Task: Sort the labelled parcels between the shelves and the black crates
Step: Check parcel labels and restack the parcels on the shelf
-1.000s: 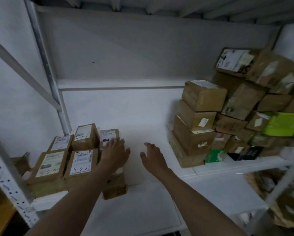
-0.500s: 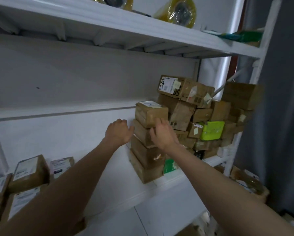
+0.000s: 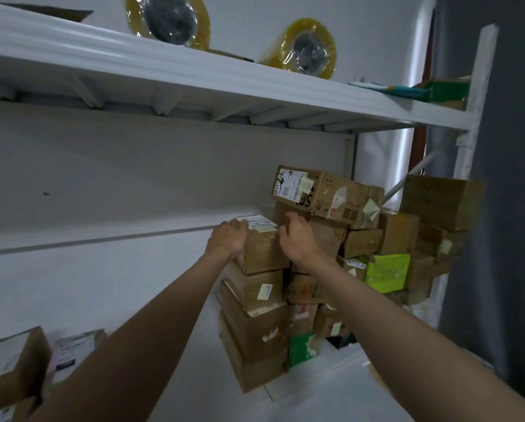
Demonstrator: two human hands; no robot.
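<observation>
Both hands grasp the top box (image 3: 262, 251) of a stack — left hand (image 3: 229, 239) on its left edge, right hand (image 3: 297, 239) on its right

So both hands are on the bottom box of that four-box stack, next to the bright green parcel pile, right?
Not quite. In the head view the left hand and right hand hold the top box of the stack, one on each side, not the bottom box. The rest is right: four boxes, with the green parcel in the pile beside them.
</observation>
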